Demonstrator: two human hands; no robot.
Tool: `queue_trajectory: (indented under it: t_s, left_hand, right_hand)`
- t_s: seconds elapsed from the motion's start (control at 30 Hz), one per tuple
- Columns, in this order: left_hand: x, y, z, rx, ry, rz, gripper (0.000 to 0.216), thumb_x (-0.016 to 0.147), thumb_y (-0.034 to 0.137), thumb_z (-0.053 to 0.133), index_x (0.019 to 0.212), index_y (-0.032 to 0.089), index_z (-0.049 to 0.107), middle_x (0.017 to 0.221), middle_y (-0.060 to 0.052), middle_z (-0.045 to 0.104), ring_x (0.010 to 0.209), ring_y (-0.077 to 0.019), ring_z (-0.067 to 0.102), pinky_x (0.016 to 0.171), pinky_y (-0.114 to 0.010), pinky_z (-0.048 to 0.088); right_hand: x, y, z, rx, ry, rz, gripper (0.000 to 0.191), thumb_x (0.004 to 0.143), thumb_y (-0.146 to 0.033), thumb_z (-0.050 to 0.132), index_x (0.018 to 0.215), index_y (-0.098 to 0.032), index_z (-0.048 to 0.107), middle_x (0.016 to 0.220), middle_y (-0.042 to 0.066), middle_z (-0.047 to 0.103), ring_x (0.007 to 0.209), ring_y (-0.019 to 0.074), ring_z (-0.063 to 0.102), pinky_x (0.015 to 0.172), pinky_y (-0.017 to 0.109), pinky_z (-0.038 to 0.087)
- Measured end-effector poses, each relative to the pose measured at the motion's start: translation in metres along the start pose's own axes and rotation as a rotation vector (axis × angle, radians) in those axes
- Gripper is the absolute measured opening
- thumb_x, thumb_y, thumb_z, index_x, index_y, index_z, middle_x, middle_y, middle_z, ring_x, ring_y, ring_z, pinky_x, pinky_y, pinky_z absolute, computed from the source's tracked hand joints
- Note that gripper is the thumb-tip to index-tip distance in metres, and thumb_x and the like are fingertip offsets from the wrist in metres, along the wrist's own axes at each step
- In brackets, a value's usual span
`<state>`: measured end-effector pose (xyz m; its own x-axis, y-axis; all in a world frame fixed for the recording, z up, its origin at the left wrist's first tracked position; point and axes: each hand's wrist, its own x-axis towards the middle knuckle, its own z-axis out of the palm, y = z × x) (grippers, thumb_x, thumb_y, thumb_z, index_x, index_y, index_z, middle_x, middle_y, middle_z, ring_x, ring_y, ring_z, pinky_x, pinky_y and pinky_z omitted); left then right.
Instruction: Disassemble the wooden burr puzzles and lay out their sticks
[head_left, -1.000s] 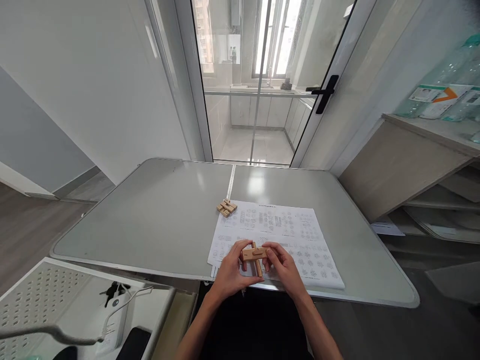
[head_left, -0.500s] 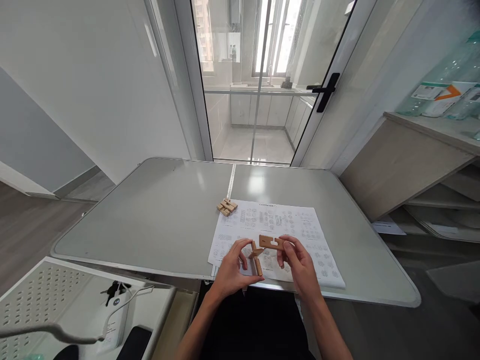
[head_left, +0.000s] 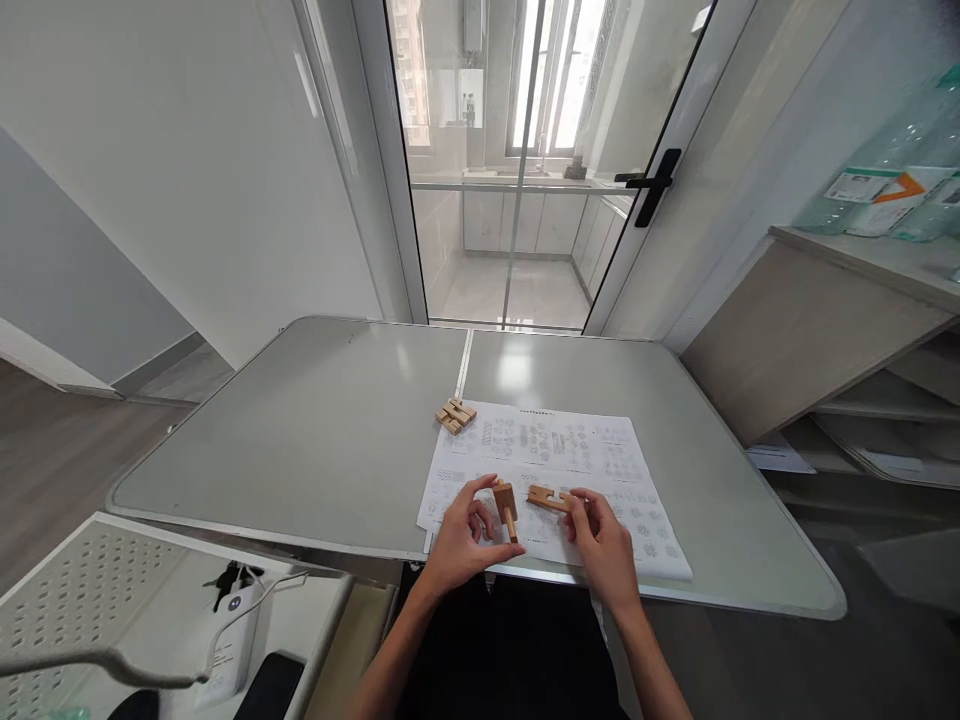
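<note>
Between the thumb and fingers of my left hand (head_left: 466, 532) are joined wooden puzzle pieces (head_left: 505, 503), standing over the sheet near the table's front edge. My right hand (head_left: 602, 545) pinches a flat notched wooden puzzle piece (head_left: 545, 498) by its right end. A narrow gap separates this piece from the joined ones. Beneath both hands lies a white instruction sheet (head_left: 559, 440) printed with rows of small diagrams. At the sheet's upper left corner sits a small group of interlocked wooden pieces (head_left: 455, 415).
The grey-green table (head_left: 337, 430) reaches to a glass door (head_left: 517, 220). At lower left, a white tray (head_left: 112, 570) holds a power strip (head_left: 234, 640), keys (head_left: 223, 583) and a black phone (head_left: 270, 688). Plastic bottles (head_left: 892, 195) stand on a right-hand shelf (head_left: 825, 320).
The joined pieces in my left hand have turned, so a broad face now shows. My right hand has lowered its notched piece slightly and moved it a little right.
</note>
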<state>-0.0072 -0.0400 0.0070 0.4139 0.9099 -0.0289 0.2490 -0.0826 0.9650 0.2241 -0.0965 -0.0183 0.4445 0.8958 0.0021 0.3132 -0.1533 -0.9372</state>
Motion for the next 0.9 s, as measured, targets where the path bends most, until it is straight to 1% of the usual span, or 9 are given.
queue_trajectory:
  t_s: [0.07, 0.13, 0.2, 0.27, 0.43, 0.67, 0.8, 0.87, 0.9]
  left_hand:
    - [0.0, 0.0, -0.001, -0.056, 0.007, -0.016, 0.097, 0.068, 0.044, 0.094, 0.15, 0.025, 0.047, 0.075, 0.006, 0.059, 0.063, -0.0114, 0.048, 0.063, -0.024, 0.041]
    - [0.001, -0.001, -0.002, -0.115, 0.013, -0.021, 0.094, 0.07, 0.043, 0.092, 0.15, 0.024, 0.046, 0.073, 0.006, 0.058, 0.062, -0.0107, 0.046, 0.063, -0.025, 0.041]
    - [0.002, -0.003, -0.002, -0.157, 0.021, -0.016, 0.091, 0.073, 0.044, 0.09, 0.15, 0.023, 0.046, 0.074, 0.006, 0.058, 0.062, -0.0108, 0.047, 0.064, -0.025, 0.042]
    - [0.002, -0.005, -0.003, -0.176, 0.029, -0.01, 0.089, 0.075, 0.045, 0.089, 0.15, 0.023, 0.045, 0.075, 0.005, 0.058, 0.063, -0.011, 0.049, 0.064, -0.025, 0.042]
    - [0.003, -0.008, -0.002, -0.189, 0.029, 0.003, 0.087, 0.076, 0.044, 0.088, 0.149, 0.023, 0.046, 0.082, 0.003, 0.058, 0.066, -0.011, 0.051, 0.062, -0.024, 0.042]
    - [0.003, -0.007, -0.002, -0.196, 0.04, 0.01, 0.082, 0.077, 0.042, 0.087, 0.146, 0.025, 0.048, 0.112, -0.006, 0.063, 0.071, -0.0104, 0.055, 0.063, -0.024, 0.044]
    - [0.003, -0.006, -0.002, -0.202, 0.04, 0.005, 0.083, 0.077, 0.041, 0.086, 0.148, 0.024, 0.047, 0.107, -0.005, 0.064, 0.071, -0.0106, 0.055, 0.064, -0.024, 0.044]
    - [0.003, -0.005, -0.002, -0.213, 0.036, 0.006, 0.084, 0.077, 0.043, 0.086, 0.148, 0.024, 0.047, 0.108, -0.005, 0.064, 0.072, -0.0111, 0.056, 0.064, -0.024, 0.044]
    - [0.002, -0.005, -0.003, -0.216, 0.035, 0.007, 0.084, 0.077, 0.044, 0.087, 0.148, 0.024, 0.046, 0.111, -0.006, 0.064, 0.072, -0.0109, 0.056, 0.063, -0.023, 0.044]
  right_hand:
    - [0.0, 0.003, 0.002, -0.018, 0.025, -0.021, 0.052, 0.098, -0.068, 0.053, 0.116, -0.022, 0.07, 0.081, 0.006, 0.074, 0.073, 0.026, 0.066, 0.071, 0.036, 0.051]
    - [0.001, 0.007, 0.004, -0.044, 0.054, -0.056, 0.054, 0.098, -0.067, 0.053, 0.12, -0.021, 0.07, 0.094, 0.01, 0.076, 0.082, 0.0281, 0.068, 0.074, 0.037, 0.052]
    - [0.002, 0.01, 0.005, -0.082, 0.074, -0.107, 0.054, 0.098, -0.066, 0.053, 0.124, -0.021, 0.07, 0.111, 0.013, 0.075, 0.094, 0.0298, 0.068, 0.078, 0.039, 0.053]
    - [0.002, 0.012, 0.006, -0.13, 0.078, -0.15, 0.052, 0.1, -0.063, 0.052, 0.126, -0.021, 0.069, 0.12, 0.014, 0.071, 0.097, 0.0298, 0.067, 0.081, 0.04, 0.053]
    - [0.001, 0.009, 0.009, -0.228, 0.099, -0.177, 0.046, 0.102, -0.057, 0.05, 0.124, -0.021, 0.068, 0.117, 0.013, 0.067, 0.086, 0.0263, 0.065, 0.08, 0.04, 0.052]
    - [0.001, 0.007, 0.01, -0.239, 0.127, -0.208, 0.043, 0.103, -0.054, 0.049, 0.122, -0.02, 0.066, 0.115, 0.013, 0.065, 0.074, 0.0221, 0.061, 0.076, 0.041, 0.053]
    - [-0.005, 0.001, 0.01, -0.172, 0.16, -0.197, 0.04, 0.102, -0.052, 0.053, 0.124, -0.02, 0.064, 0.129, 0.017, 0.06, 0.069, 0.019, 0.059, 0.07, 0.039, 0.054]
    - [-0.013, -0.005, 0.011, -0.113, 0.153, -0.202, 0.037, 0.103, -0.049, 0.052, 0.124, -0.02, 0.063, 0.13, 0.016, 0.06, 0.071, 0.0186, 0.06, 0.067, 0.036, 0.055]
    - [-0.018, -0.009, 0.013, -0.082, 0.119, -0.213, 0.035, 0.104, -0.047, 0.052, 0.124, -0.021, 0.062, 0.127, 0.015, 0.062, 0.072, 0.0187, 0.061, 0.066, 0.035, 0.055]
